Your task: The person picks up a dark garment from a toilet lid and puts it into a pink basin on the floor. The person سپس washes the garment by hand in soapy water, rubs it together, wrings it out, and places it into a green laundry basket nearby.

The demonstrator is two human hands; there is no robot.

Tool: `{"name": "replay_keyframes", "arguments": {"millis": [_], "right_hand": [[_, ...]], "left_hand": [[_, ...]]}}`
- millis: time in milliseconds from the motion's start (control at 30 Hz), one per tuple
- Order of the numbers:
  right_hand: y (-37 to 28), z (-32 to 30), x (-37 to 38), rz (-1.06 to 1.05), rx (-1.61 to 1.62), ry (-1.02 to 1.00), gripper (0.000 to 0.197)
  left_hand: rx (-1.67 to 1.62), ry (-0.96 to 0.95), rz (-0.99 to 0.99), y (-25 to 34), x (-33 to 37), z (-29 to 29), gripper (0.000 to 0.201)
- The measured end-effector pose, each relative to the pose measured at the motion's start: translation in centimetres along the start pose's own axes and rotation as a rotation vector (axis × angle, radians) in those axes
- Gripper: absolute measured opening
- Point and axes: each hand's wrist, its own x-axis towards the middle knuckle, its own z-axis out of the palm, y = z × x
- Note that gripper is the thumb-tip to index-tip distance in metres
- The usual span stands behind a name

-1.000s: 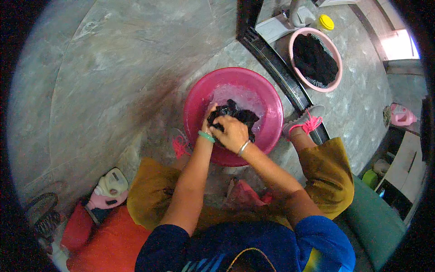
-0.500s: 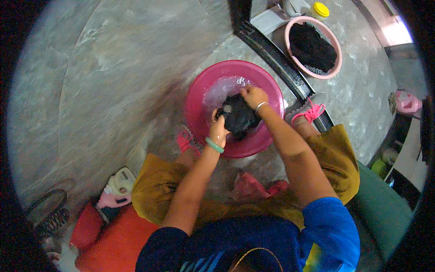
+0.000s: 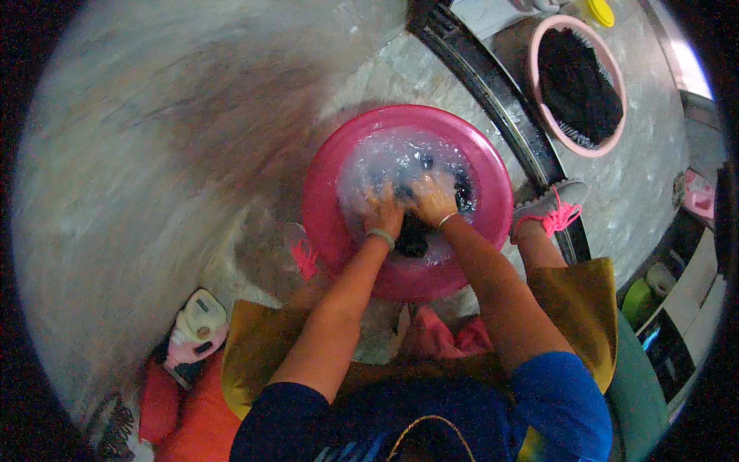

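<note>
A deep pink basin (image 3: 317,196) on the floor between my feet holds cloudy, foamy water (image 3: 373,158). A wet black garment (image 3: 414,240) lies in it, partly under the surface. My left hand (image 3: 385,209) reaches down onto the cloth with its fingers stretched out at the waterline. Close beside it, my right hand (image 3: 433,199) presses on the same garment, fingers spread. Foam and water partly hide the fingertips of both hands. Part of the cloth shows dark to the right of my right hand.
Beyond a black floor track (image 3: 493,100), a pale pink basin (image 3: 536,77) holds dark clothes (image 3: 577,85). A yellow lid (image 3: 600,11) is behind it. At lower left are a white-and-pink jug (image 3: 198,327) and a red seat (image 3: 204,420). My pink-laced shoes (image 3: 556,212) flank the basin.
The black garment has gone from being held up above the basin down into the water. Both hands have lowered with it and loosened from gripping to spread fingers. The view has shifted slightly.
</note>
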Motion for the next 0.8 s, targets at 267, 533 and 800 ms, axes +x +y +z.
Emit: {"name": "replay_keyframes", "arguments": {"millis": [267,533,800], "right_hand": [[2.2,-0.7,6.2,0.091,0.081,-0.174,0.038],[-4.0,-11.5,0.5,0.166,0.535,0.2,0.036],[-15.2,-12.1,-11.4,0.029,0.685,0.457,0.028]], "left_hand": [[-0.021,-0.157,0.143,0.3,7.9,-3.3,0.041],[-1.496,-0.325,-0.691,1.6,1.8,-8.1,0.066],[-1.984,-0.408,0.123,-0.3,-5.8,-11.6,0.035]]}}
